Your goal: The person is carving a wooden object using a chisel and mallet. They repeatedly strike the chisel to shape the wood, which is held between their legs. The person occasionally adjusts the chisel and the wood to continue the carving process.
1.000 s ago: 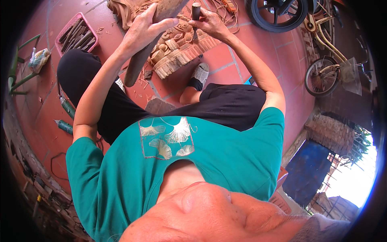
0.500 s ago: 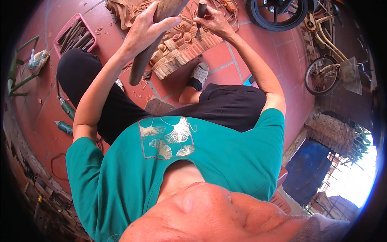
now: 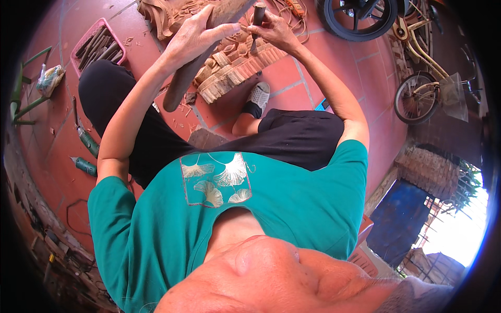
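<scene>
head view: the right hand (image 3: 275, 33) wraps around a chisel (image 3: 258, 16), its blade angled down toward the carved wood (image 3: 224, 73) below; tip contact is unclear. the left hand (image 3: 193, 39) grasps a dark club (image 3: 180, 86), slanting just left of the chisel. tiled floor (image 3: 365, 73) borders the carving's right edge.

I see a broad lane of red tiled floor (image 3: 368, 86) between the right forearm (image 3: 329, 78) and the bicycle wheel (image 3: 416, 98); a hand could pass there. Around the carving (image 3: 225, 70) it's tighter: the wooden club (image 3: 187, 77) slants across its left, the chisel (image 3: 257, 21) crowds its right, and a shoe (image 3: 259, 95) sits near its front edge. The raised knee (image 3: 104, 86) overlaps the pink basket (image 3: 122, 53).
</scene>
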Tool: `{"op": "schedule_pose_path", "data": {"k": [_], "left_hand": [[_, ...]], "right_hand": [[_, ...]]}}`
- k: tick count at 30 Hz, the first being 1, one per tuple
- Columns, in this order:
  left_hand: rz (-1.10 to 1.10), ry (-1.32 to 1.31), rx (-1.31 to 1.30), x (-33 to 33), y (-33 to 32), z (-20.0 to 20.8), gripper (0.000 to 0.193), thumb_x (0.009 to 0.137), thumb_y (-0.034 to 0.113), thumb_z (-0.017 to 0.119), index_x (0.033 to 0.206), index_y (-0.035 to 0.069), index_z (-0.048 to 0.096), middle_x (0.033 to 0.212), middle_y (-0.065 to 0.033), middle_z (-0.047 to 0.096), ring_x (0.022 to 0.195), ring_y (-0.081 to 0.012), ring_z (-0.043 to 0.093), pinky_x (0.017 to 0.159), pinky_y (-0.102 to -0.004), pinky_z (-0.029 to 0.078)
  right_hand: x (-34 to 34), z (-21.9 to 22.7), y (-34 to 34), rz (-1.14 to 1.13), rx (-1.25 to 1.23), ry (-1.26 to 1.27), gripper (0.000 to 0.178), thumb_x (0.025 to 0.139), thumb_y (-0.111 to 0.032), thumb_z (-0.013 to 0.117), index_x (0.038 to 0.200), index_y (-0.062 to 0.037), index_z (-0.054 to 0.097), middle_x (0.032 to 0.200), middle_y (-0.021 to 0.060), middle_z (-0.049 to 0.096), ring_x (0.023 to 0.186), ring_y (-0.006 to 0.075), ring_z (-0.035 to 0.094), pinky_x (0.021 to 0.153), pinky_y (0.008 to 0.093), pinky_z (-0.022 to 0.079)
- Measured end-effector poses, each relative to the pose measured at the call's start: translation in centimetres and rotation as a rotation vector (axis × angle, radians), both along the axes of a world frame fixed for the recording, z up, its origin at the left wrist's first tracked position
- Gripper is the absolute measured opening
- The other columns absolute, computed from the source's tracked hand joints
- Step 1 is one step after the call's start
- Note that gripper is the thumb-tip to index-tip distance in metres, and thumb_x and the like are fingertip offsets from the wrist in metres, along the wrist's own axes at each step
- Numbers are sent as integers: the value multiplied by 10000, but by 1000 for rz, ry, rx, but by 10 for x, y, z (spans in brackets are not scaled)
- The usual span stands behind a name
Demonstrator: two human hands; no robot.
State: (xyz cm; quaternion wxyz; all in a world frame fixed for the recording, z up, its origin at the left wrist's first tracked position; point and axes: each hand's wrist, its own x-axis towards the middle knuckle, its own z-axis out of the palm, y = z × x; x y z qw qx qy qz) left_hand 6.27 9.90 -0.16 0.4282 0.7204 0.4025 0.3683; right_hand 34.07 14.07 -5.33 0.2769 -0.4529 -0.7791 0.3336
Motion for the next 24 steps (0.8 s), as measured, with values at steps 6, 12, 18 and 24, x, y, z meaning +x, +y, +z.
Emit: {"op": "schedule_pose_path", "data": {"k": [6, 12, 18, 24], "left_hand": [[-56, 369, 33, 3, 7, -10, 730, 853, 609, 654, 1048, -88, 559, 874, -226, 672, 825, -307, 684, 755, -434, 525], [-14, 184, -85, -4, 3, -3, 722, 830, 625, 656, 1040, -60, 569, 855, -230, 659, 797, -321, 668, 777, -430, 510], [-12, 201, -43, -3, 4, -8, 729, 828, 625, 663, 1082, -53, 577, 842, -211, 657, 804, -307, 669, 773, -421, 512], [-48, 214, -86, 2, 2, -5, 683, 855, 583, 677, 1101, -46, 577, 862, -158, 628, 804, -228, 611, 756, -384, 493]], "right_hand": [[8, -22, 11, -13, -13, -50, 279, 928, -173, 738, 1129, -23, 615, 987, 35, 681, 883, 87, 651, 777, 266, 562], [20, -18, 14, -21, 2, -15, 278, 907, -178, 755, 1101, -29, 622, 941, 47, 696, 854, 109, 674, 750, 288, 574], [33, -13, 16, -109, -90, 153, 263, 889, -221, 774, 1014, -34, 637, 832, 33, 691, 782, 110, 684, 677, 291, 570], [27, -28, 16, -105, -116, 170, 267, 894, -231, 776, 1011, -35, 636, 857, 37, 691, 767, 99, 683, 663, 273, 568]]}}
